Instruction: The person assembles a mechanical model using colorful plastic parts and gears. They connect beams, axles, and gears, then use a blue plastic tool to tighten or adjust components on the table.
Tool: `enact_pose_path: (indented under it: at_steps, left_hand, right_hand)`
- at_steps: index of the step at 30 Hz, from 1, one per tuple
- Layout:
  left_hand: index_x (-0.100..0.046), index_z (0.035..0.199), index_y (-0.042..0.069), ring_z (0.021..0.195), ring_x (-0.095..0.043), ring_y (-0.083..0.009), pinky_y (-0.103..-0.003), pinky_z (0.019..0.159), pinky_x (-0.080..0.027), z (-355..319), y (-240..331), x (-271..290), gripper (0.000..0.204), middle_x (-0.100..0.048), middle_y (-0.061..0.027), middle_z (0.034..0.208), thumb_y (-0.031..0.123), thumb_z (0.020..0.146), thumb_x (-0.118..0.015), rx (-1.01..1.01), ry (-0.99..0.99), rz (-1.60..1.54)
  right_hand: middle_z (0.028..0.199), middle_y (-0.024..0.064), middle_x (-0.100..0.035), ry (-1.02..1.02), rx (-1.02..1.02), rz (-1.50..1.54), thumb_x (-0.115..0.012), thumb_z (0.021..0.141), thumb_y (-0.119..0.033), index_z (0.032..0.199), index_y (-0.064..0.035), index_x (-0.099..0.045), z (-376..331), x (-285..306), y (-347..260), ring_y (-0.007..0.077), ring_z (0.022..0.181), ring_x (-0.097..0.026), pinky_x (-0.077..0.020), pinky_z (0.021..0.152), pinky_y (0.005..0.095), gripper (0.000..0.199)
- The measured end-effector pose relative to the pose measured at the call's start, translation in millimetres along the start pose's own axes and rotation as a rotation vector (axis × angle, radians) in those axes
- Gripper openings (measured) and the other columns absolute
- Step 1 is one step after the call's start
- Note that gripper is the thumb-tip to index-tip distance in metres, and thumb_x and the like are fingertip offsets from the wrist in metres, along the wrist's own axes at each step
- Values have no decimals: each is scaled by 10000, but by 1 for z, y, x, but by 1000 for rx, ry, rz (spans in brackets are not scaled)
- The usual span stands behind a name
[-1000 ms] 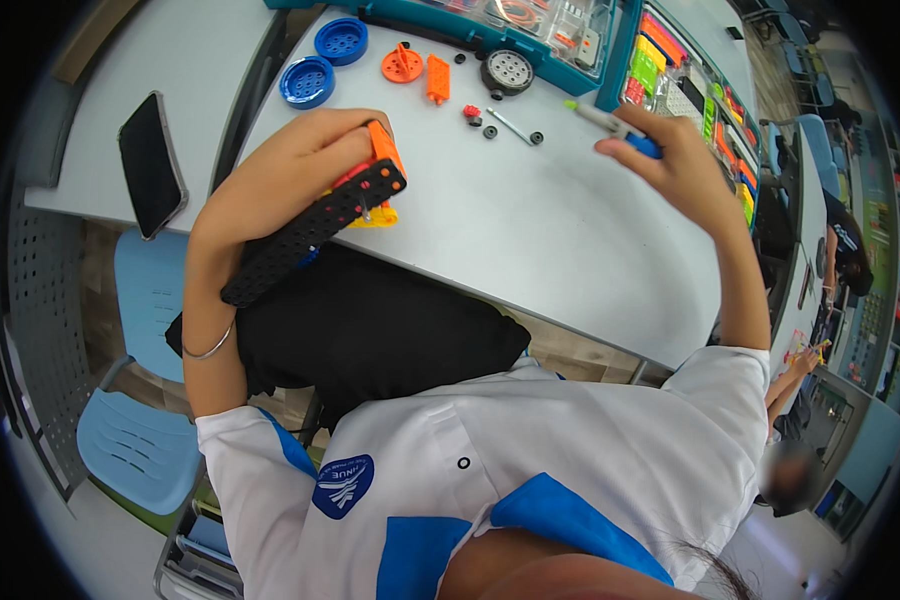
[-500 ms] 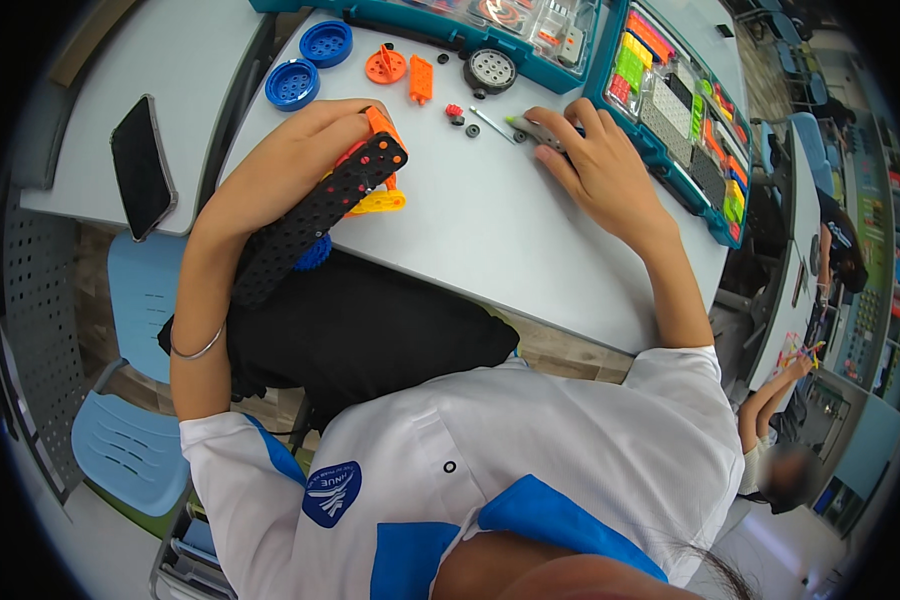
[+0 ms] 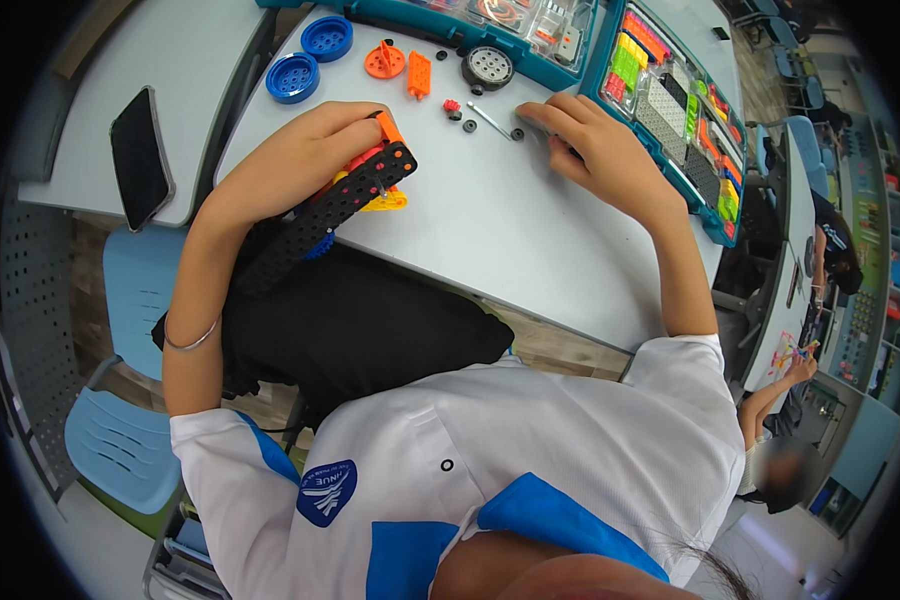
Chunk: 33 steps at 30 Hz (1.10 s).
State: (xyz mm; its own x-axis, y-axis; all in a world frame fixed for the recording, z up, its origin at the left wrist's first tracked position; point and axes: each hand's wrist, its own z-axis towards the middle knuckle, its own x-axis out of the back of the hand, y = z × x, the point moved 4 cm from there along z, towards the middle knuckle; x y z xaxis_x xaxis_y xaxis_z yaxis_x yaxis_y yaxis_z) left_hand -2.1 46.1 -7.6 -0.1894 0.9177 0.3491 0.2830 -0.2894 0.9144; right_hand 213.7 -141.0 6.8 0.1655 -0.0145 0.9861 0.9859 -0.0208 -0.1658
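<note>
Black perforated strip [image 3: 322, 215] lay in our left hand [image 3: 300, 165], fingers closed round its upper end, long axis slanting from the surface [image 3: 490, 240] edge down toward our lap. Farther out, our right hand [image 3: 600, 150] rested loosely curled and holding nothing, fingertips touching a small axle pin [image 3: 492, 120] beside the teal parts tray [image 3: 670, 110].

The right hand [image 3: 600, 150] has pulled back from the parts case [image 3: 670, 110], where it was a second ago, and now lies low on the surface [image 3: 490, 230], fingers [image 3: 545, 115] landing at the small black washer and thin metal axle [image 3: 490, 120].
</note>
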Motion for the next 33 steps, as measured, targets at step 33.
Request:
enact_pose_path:
  at_steps: [33]
  left_hand:
    - [-585, 972, -12, 826, -554, -109, -240, 806, -465, 11, -14, 0, 294, -587, -66, 902, 229, 1001, -420, -71, -122, 45]
  right_hand:
    - [1070, 230, -646, -162, -94, 361, -481, 885, -97, 1295, -59, -517, 3, 1, 19, 326, 932, -652, -494, 890, 409, 414]
